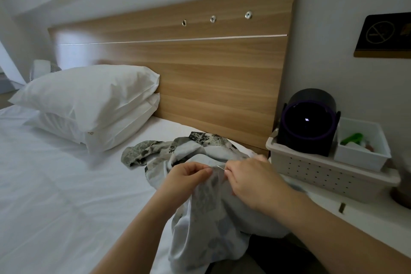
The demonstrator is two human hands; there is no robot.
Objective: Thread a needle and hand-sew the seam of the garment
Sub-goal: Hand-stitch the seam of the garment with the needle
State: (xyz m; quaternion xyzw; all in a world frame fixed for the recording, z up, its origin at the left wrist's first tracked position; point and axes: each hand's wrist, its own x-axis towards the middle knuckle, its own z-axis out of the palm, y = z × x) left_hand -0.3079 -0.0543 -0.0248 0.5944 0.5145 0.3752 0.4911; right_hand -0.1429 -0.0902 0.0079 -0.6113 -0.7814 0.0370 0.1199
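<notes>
The person's left hand [185, 177] pinches a raised fold of the garment [206, 213] between thumb and forefinger, the other fingers curled under the cloth. Just to the right of that pinch the right hand [251, 179] grips the needle [220, 167] at its fingertips. The thin metal shaft lies across the small gap between the two hands, with its far end at the edge of the held fold. Whether any thread trails from it I cannot tell; it would be too fine to see. The garment is a pale grey piece with a darker leafy print. It hangs down from the grip toward the person's lap and bunches up beyond the hands on the white bed [55, 184]. Farther left of the hands two white pillows [89, 100] are stacked against the wooden headboard [211, 73], which runs behind everything. To the right of the needle hand, just past the mattress edge, is a perforated basket [311, 171]. It holds a round black device [309, 122] and a small white tub [355, 155] with something green [352, 138] inside.
</notes>
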